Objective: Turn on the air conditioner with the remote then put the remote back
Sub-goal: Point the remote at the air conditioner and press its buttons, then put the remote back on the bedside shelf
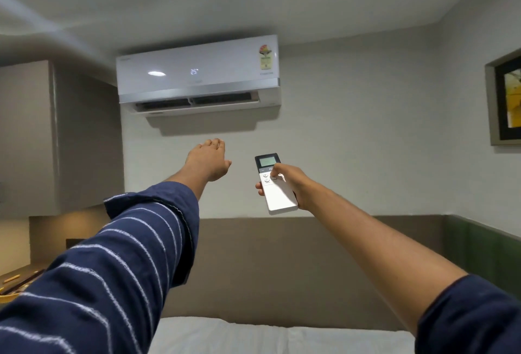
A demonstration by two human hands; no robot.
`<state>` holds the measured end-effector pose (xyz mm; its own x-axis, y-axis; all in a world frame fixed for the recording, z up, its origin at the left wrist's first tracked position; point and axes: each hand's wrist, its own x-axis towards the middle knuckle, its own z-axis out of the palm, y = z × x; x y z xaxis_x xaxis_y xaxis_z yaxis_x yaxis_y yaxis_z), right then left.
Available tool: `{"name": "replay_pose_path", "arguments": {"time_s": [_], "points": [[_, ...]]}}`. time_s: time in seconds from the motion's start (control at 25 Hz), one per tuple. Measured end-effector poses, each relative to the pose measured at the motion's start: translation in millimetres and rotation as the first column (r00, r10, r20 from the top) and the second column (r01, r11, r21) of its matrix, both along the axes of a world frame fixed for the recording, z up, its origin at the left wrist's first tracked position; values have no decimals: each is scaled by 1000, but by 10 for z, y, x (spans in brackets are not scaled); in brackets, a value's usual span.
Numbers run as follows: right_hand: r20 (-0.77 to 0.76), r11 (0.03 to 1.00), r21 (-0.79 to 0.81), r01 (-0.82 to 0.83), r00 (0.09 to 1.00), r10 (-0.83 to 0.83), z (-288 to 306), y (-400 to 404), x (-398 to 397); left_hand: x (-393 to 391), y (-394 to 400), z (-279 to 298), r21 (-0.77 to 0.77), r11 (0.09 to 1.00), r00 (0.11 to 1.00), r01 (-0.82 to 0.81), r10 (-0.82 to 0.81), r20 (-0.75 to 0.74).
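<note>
Over the bed (282, 336), the right hand (293, 184) grips the remote (277, 184), raised toward the air conditioner (197, 74) high on the wall, thumb resting on the buttons below its lit screen. The left hand (208, 159) is stretched out flat and empty beneath the unit. A number glows on the panel and the flap looks open, so I'd say the switching-on is done. Next comes lowering the remote back to its place, which I can't see; perhaps the desk (17, 277) at left. Nothing blocks the way.
</note>
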<state>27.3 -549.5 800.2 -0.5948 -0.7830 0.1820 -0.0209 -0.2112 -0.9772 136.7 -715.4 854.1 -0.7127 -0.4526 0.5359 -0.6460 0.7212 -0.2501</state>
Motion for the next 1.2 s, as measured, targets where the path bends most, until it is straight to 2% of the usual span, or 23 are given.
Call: {"name": "replay_pose_path", "arguments": {"time_s": [0.24, 0.44, 0.6, 0.8, 0.96, 1.2], "points": [[66, 985, 36, 168, 983, -171, -512, 623, -294, -674, 434, -489, 29, 981, 978, 192, -194, 79], [89, 909, 91, 407, 906, -415, -1017, 1597, -543, -1462, 1232, -1070, 109, 897, 892, 429, -440, 108], [142, 787, 161, 596, 775, -616, -1644, 2582, -550, -1983, 2279, -1775, 198, 751, 738, 630, -658, 147], [285, 630, 255, 734, 565, -774, -2486, 3671, -378, -2262, 3567, -2749, 310, 578, 527, 755, -816, 236], [348, 509, 270, 817, 410, -843, -3130, 4493, -235, -2328, 4530, -3429, 362, 461, 369, 810, -881, 297], [388, 311, 450, 837, 131, -913, -4371, 5640, -164, -2266, 5761, -4606, 427, 307, 97, 850, -890, 446]]}}
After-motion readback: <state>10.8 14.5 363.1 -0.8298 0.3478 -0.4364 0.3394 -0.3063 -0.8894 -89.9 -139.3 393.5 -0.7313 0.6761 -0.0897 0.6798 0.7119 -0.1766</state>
